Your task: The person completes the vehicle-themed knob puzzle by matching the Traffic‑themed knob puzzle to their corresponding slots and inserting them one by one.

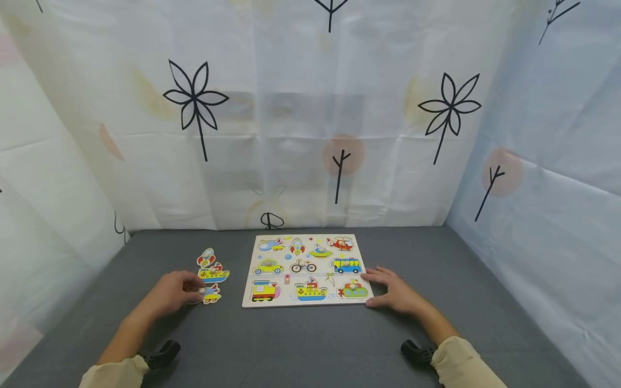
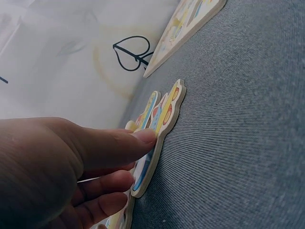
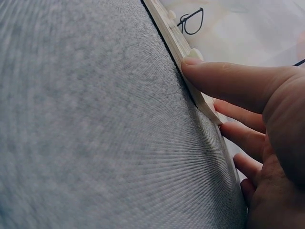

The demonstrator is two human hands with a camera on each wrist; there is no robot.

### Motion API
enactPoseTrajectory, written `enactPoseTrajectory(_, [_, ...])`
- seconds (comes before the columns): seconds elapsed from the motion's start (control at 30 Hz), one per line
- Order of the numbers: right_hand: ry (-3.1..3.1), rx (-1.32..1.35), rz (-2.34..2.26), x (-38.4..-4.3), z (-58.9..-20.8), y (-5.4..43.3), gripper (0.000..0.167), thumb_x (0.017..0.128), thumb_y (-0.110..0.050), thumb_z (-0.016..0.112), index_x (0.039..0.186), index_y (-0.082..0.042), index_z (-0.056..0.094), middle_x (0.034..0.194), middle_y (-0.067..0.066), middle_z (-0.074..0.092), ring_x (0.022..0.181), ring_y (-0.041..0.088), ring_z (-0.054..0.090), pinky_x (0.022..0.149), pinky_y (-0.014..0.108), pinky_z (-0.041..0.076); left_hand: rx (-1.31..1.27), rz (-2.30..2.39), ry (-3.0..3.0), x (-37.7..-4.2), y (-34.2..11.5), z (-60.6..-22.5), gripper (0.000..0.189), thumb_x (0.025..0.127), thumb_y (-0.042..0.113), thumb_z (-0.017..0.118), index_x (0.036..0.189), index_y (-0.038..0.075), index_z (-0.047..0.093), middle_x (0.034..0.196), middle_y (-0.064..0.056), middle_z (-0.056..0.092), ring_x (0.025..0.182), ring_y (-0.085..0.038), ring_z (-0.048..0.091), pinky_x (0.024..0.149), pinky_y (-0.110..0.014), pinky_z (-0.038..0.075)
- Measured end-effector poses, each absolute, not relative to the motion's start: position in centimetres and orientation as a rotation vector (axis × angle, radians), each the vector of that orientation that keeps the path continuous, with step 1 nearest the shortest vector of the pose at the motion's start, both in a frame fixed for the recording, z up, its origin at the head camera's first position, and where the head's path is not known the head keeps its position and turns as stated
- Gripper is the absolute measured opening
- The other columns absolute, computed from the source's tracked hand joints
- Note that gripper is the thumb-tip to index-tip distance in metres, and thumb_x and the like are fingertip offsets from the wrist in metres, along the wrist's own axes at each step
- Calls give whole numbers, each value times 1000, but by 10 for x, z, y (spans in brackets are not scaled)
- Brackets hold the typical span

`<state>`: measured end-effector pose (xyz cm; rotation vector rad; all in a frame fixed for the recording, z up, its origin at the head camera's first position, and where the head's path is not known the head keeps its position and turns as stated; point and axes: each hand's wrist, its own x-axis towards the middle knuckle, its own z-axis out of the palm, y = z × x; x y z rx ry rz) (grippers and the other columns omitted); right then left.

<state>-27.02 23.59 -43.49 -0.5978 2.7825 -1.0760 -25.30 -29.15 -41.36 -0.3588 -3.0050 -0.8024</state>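
My left hand (image 1: 176, 292) is at the left of the table, its thumb and fingers pinching an airplane puzzle piece (image 1: 211, 294). In the left wrist view the thumb lies on the face of this airplane piece (image 2: 167, 112), which is tilted. Just beyond it lie a ship piece (image 1: 213, 273) and a rocket piece (image 1: 206, 257). Another piece (image 2: 125, 217) shows partly below the fingers; its picture is hidden. My right hand (image 1: 395, 292) touches the lower right corner of the wooden vehicle puzzle board (image 1: 291, 303), thumb at the front edge and loosely extended fingers along the right side.
The board bears several vehicle pictures, some with knobs. A grey cloth-covered table (image 1: 301, 350) lies beneath everything. Patterned white curtains (image 1: 291, 178) enclose the back and both sides. Each wrist wears a black band (image 1: 165, 354).
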Motion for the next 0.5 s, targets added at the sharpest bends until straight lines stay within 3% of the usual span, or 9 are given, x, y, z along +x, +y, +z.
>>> enactPoseTrajectory(0.5, [2792,-603,-1060,-269,-433,235,67,75,-26,84,134,-5,58,145,19,44,138,47,23,105,68,19,-262,-752,-3011,-253,-288,-413,14,82,13,77,91,5,72,89,-3,62,82,-23,58,71,-43,48])
